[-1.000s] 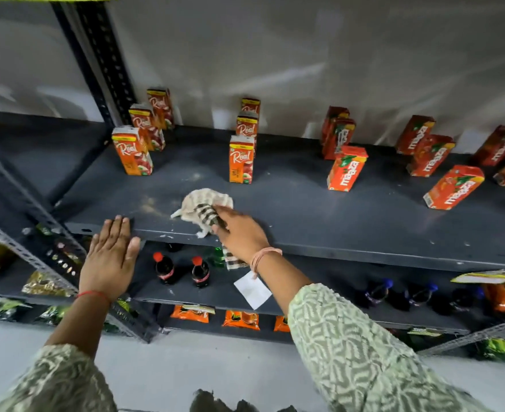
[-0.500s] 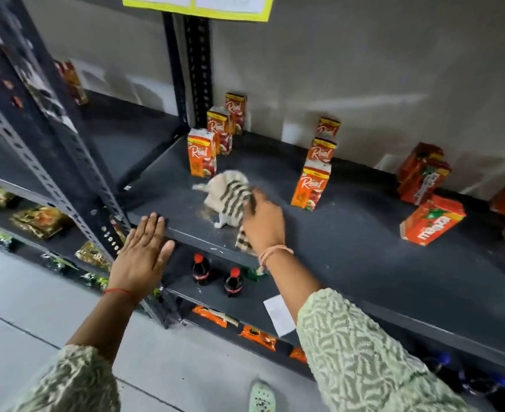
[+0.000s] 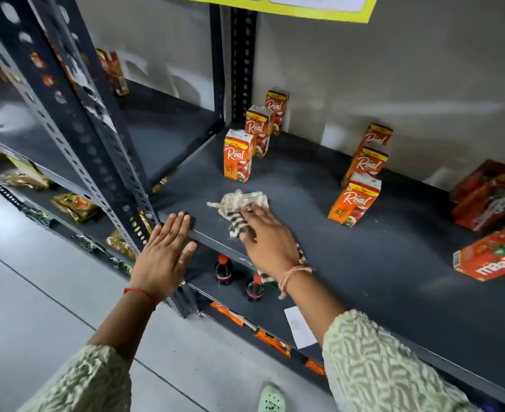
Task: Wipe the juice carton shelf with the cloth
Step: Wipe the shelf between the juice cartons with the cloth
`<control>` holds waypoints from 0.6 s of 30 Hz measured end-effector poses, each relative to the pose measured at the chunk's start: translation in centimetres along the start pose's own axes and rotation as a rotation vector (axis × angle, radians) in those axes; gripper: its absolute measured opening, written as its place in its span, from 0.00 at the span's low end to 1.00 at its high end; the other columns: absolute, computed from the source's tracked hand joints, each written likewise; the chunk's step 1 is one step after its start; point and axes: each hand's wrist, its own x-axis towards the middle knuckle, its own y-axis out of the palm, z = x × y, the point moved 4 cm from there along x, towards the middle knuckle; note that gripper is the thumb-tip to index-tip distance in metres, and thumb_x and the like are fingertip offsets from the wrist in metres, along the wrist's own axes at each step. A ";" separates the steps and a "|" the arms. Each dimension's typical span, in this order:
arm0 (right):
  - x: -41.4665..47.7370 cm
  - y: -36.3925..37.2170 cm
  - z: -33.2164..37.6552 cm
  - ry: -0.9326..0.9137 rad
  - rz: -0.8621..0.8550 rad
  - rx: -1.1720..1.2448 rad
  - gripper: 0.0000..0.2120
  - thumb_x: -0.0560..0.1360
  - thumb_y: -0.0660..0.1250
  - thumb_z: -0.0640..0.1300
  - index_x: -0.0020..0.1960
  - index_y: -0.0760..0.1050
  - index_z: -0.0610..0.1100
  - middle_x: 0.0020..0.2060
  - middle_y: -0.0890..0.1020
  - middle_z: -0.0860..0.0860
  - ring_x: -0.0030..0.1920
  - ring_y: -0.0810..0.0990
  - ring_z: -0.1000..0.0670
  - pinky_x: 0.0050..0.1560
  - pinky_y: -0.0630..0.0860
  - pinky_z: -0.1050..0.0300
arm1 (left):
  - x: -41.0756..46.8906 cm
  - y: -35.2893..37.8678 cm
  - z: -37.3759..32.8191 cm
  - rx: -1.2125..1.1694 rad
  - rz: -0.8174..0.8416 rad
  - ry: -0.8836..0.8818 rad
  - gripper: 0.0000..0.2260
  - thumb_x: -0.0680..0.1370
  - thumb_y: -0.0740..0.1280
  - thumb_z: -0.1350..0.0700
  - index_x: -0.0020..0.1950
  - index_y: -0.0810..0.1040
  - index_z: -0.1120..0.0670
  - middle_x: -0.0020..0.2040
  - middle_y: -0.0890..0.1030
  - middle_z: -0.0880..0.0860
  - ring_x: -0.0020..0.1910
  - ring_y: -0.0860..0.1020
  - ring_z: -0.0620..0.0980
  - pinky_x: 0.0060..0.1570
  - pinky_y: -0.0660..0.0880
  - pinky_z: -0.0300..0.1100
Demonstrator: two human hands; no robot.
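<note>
A dark grey metal shelf [image 3: 349, 257] carries orange "Real" juice cartons in two rows, a left row [image 3: 238, 156] and a middle row [image 3: 354, 200]. A crumpled cream and dark striped cloth [image 3: 239, 208] lies on the shelf near its front left corner. My right hand [image 3: 267, 236] presses flat on the cloth, part of which hangs down under my wrist. My left hand [image 3: 168, 251] rests flat, fingers together, on the shelf's front edge by the corner post and holds nothing.
Red-orange "maaza" cartons [image 3: 490, 257] lie toppled at the right. A perforated upright post [image 3: 96, 138] stands at the left. Two dark cola bottles [image 3: 224, 269] and orange packets [image 3: 272, 341] sit on lower shelves. Gold snack packets [image 3: 75, 203] fill the neighbouring rack.
My right hand has pushed the cloth leftward and a little deeper along the shelf. The view has swung left and tilted. My left hand has stayed on the front edge.
</note>
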 end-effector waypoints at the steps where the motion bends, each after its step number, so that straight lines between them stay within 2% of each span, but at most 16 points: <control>1: 0.5 -0.4 0.3 -0.006 -0.023 0.030 0.23 0.75 0.61 0.49 0.69 0.64 0.49 0.73 0.63 0.49 0.72 0.61 0.46 0.72 0.58 0.53 | 0.1 -0.1 0.0 -0.016 0.002 -0.001 0.36 0.69 0.30 0.31 0.70 0.41 0.52 0.72 0.47 0.46 0.74 0.44 0.46 0.72 0.38 0.38; 3: 2.0 -1.3 0.6 -0.019 -0.085 0.071 0.22 0.71 0.66 0.51 0.64 0.70 0.48 0.72 0.65 0.50 0.69 0.65 0.44 0.69 0.63 0.51 | 0.3 -0.4 0.3 -0.033 0.014 -0.001 0.38 0.68 0.30 0.31 0.70 0.42 0.52 0.72 0.47 0.46 0.74 0.44 0.46 0.74 0.42 0.43; 4: 3.0 -1.4 0.7 -0.036 -0.081 0.080 0.24 0.71 0.67 0.52 0.64 0.69 0.47 0.73 0.63 0.49 0.70 0.63 0.45 0.70 0.63 0.50 | 0.4 -0.5 0.5 -0.037 0.017 -0.009 0.39 0.67 0.30 0.30 0.71 0.44 0.52 0.72 0.47 0.46 0.74 0.44 0.46 0.74 0.43 0.45; 7: 5.1 -0.1 1.3 -0.110 0.105 0.022 0.30 0.74 0.62 0.53 0.72 0.56 0.49 0.76 0.52 0.51 0.75 0.52 0.48 0.74 0.54 0.50 | 0.6 -1.1 1.3 -0.039 0.018 -0.051 0.42 0.66 0.30 0.29 0.73 0.48 0.53 0.71 0.47 0.46 0.73 0.44 0.45 0.74 0.41 0.44; 9: 5.5 0.5 1.7 -0.189 0.197 -0.034 0.29 0.76 0.60 0.52 0.73 0.53 0.50 0.76 0.50 0.51 0.76 0.49 0.50 0.74 0.51 0.52 | 0.7 -1.6 1.5 -0.058 0.034 -0.059 0.39 0.69 0.33 0.31 0.73 0.48 0.52 0.72 0.46 0.46 0.72 0.43 0.43 0.73 0.40 0.42; 13: 4.0 0.4 1.7 -0.347 0.329 0.098 0.27 0.76 0.62 0.44 0.72 0.56 0.50 0.76 0.53 0.51 0.76 0.49 0.52 0.74 0.49 0.56 | 0.7 -2.1 1.2 -0.209 0.059 -0.089 0.28 0.74 0.42 0.43 0.73 0.50 0.52 0.72 0.48 0.46 0.72 0.45 0.42 0.71 0.40 0.38; 15: 4.5 0.1 1.4 -0.321 0.325 0.126 0.29 0.76 0.63 0.45 0.73 0.54 0.52 0.76 0.51 0.51 0.76 0.48 0.51 0.75 0.49 0.53 | 0.7 -2.4 1.3 -0.299 0.042 -0.108 0.28 0.74 0.43 0.45 0.73 0.51 0.52 0.71 0.49 0.44 0.72 0.46 0.40 0.70 0.41 0.37; 18: 5.7 0.2 1.5 -0.302 0.337 -0.038 0.32 0.75 0.62 0.51 0.74 0.49 0.54 0.76 0.46 0.52 0.76 0.43 0.50 0.75 0.51 0.46 | 0.8 -2.4 1.4 -0.425 0.003 -0.149 0.27 0.74 0.43 0.45 0.73 0.52 0.51 0.70 0.52 0.42 0.72 0.50 0.41 0.71 0.45 0.38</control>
